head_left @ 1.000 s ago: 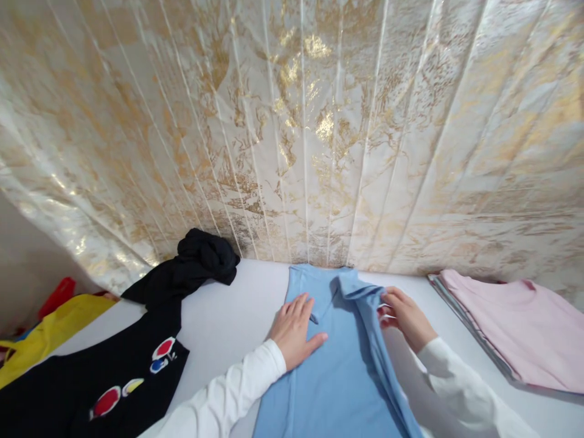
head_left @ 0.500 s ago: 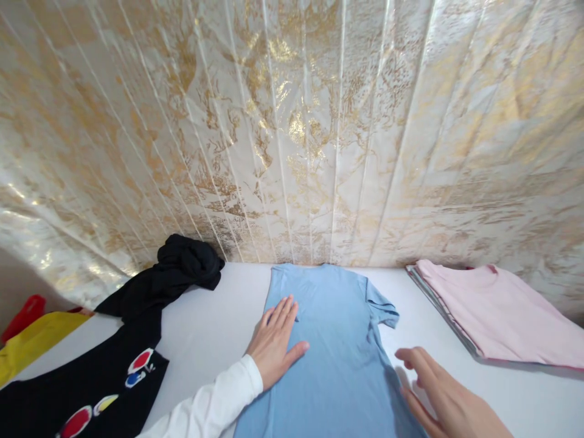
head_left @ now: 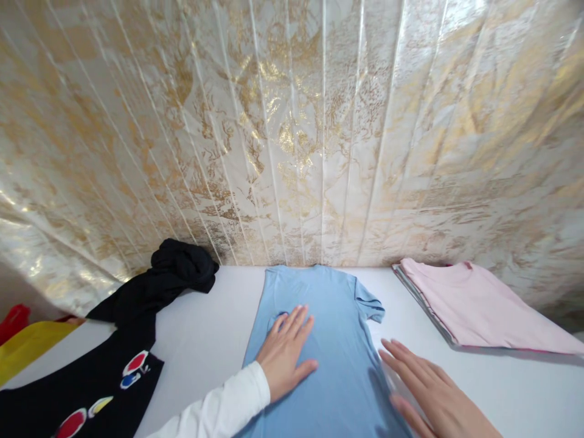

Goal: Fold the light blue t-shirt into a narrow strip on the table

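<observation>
A light blue T-shirt (head_left: 333, 340) lies flat on the white table (head_left: 214, 334), its collar end toward the wall and one short sleeve spread to the right. My left hand (head_left: 285, 353) rests palm down on the shirt's left half, fingers stretched out. My right hand (head_left: 429, 395) lies open with fingers straight at the shirt's right edge, partly on the table, low in the view. Neither hand holds anything.
A black garment (head_left: 137, 340) with red, blue and yellow ovals sprawls at the left, bunched near the wall. Yellow cloth (head_left: 27, 347) and a red thing (head_left: 11, 319) sit at the far left edge. A folded pink shirt (head_left: 474, 307) tops a stack at right. A gold-marbled wall (head_left: 292, 134) backs the table.
My right hand let go of the blue shirt's right sleeve, which now lies spread flat, and drew back toward me, open. My left hand stayed flat on the shirt.
</observation>
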A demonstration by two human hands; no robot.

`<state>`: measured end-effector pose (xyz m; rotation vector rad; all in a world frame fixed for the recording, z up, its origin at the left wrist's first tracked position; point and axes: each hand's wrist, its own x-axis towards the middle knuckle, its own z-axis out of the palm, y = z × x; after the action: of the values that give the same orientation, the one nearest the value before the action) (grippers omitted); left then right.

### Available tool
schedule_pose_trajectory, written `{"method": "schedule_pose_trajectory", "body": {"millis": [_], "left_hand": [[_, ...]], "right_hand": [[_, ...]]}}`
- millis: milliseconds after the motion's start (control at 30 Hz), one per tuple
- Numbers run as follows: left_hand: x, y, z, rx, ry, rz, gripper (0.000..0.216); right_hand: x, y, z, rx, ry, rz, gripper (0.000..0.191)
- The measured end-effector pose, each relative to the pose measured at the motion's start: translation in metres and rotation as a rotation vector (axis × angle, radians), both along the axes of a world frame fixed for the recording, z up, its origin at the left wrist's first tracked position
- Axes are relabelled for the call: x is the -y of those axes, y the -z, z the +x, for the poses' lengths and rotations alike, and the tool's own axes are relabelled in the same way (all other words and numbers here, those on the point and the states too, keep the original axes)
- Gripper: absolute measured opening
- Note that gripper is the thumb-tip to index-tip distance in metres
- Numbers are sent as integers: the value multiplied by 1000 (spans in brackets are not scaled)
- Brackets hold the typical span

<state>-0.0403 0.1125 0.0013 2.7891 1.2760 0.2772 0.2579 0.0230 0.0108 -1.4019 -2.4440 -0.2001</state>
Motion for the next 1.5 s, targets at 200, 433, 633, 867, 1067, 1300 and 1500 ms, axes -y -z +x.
{"method": "schedule_pose_trajectory", "body": {"millis": [200, 433, 633, 867, 1067, 1300, 1500], "left_hand": [[39, 28, 32, -27, 352, 272, 54], [44, 27, 34, -59, 497, 458, 35], [52, -11, 0, -64, 336, 152, 59], [64, 8, -43, -42, 184, 50, 78], [72, 1, -43, 4, 131, -1, 63], [103, -15, -31, 155, 341, 92, 11], [112, 11, -5, 186, 266, 353, 27]], "right_hand": [[-91, 7, -36, -16, 70, -146, 52], [-122, 30, -18, 69, 289, -114, 59], [-77, 25, -44, 27, 106, 14, 59], [-18, 34, -60, 88, -148, 129, 80], [-9, 25, -52, 74, -124, 59, 80], [10, 16, -53, 56, -324, -56, 83], [19, 10, -52, -184, -436, -172, 42]]}}
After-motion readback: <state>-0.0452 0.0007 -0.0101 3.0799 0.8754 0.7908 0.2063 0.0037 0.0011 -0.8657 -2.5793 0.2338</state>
